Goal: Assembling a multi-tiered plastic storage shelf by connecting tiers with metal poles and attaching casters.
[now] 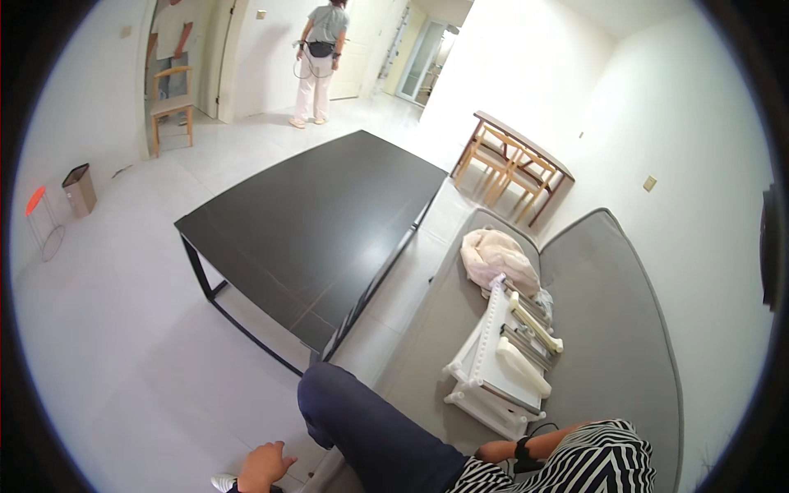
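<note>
Striped shirt (604, 456) is partly hiding the right hand (496, 451), its grip impossible to tell; just beyond it, a white rack (486, 349) is lying on the grey sofa (431, 361), long axis pointing away. Farther off, the left hand (265, 470) is hanging empty, loosely spread.

- Centre of the frame: table (316, 226), left of the sofa (608, 312).
- On the sofa: folded frame (483, 345); cloth bundle (500, 256) at its far end.
- Upper right, beyond the sofa: dining table (526, 143), chairs (491, 154) at its near side.
- Left edge: stool (35, 200); bin (80, 192) just right.
- Upper left: chair (171, 104) before a person (171, 26); second person (327, 25) farther right, behind the table.
</note>
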The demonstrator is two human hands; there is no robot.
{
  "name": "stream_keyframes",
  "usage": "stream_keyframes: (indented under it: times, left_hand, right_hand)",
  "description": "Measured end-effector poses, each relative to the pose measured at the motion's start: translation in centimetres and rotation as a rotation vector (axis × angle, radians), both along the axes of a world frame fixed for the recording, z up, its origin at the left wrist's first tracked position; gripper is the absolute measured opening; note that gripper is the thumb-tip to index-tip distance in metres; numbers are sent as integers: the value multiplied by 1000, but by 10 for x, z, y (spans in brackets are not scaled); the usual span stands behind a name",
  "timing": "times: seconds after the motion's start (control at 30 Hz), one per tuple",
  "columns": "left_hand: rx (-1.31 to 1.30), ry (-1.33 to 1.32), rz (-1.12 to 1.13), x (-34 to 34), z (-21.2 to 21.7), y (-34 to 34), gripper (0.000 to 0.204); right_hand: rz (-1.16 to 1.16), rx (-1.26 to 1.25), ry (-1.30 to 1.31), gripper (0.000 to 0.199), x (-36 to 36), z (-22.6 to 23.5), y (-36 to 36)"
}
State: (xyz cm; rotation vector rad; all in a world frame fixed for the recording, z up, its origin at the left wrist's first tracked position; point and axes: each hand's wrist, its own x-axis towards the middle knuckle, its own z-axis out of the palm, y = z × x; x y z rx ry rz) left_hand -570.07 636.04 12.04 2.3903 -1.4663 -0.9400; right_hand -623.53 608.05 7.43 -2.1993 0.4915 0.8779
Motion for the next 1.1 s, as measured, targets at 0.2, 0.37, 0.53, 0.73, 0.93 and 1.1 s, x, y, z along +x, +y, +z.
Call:
stream_keyframes:
  times: [0.2, 0.37, 0.53, 0.73, 0.93, 1.1]
  left_hand:
    - [-19, -11, -26, -6, 7, 6, 49]
    - [-17, -3, -70, -1, 8, -1, 49]
    - [-11, 37, 18, -3, 14, 3, 50]
    - [-12, 48, 12, -3, 9, 9, 51]
    - [-17, 72, 54, -7, 25, 3, 51]
    - [-37, 83, 70, -9, 22, 5, 50]
  right_hand:
    - [766, 203, -347, 33, 34, -85, -49]
    - [540, 202, -277, 28, 22, -99, -59]
    - [764, 108, -491, 11, 57, -47, -37]
    - [491, 122, 70, 3, 64, -54, -35]
    - [154, 224, 451, 20, 65, -46, -33]
    - [89, 204, 328, 25, 76, -17, -25]
